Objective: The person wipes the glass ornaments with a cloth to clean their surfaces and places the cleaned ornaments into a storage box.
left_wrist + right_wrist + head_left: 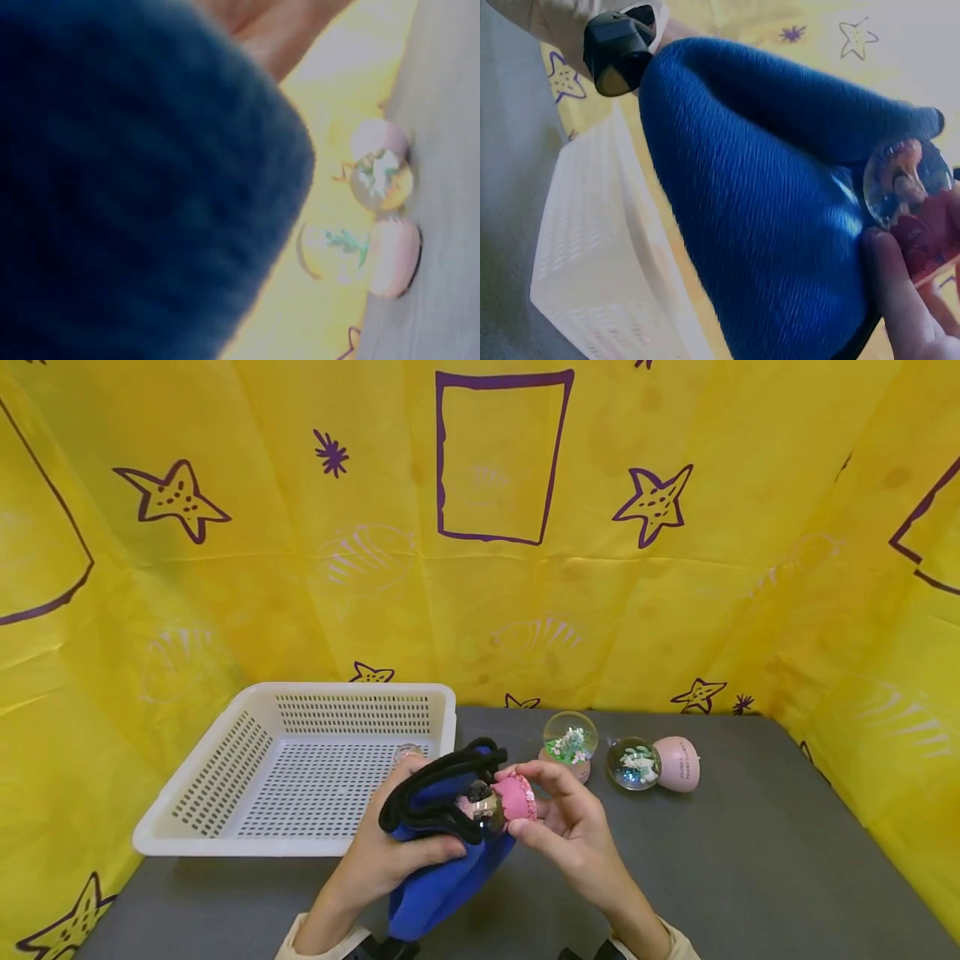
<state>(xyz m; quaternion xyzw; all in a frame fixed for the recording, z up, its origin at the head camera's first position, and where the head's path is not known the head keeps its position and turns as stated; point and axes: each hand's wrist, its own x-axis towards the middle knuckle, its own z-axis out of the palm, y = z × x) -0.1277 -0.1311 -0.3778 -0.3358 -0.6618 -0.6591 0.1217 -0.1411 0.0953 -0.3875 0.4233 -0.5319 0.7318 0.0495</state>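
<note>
The left hand [393, 852] grips a blue pouch [442, 852] with a black rim, fingers curled round its mouth, just in front of the white basket [225, 793]; the right hand [570, 827] pinches the pink base of a snow globe [502, 802] between thumb and fingertips, its glass end (partly hidden) at the pouch's opening. Right of the basket an upright globe [570, 743] stands on the grey table [750, 860]; beside it a second globe [652, 764] lies on its side; a small one [407, 752] sits inside the basket.
</note>
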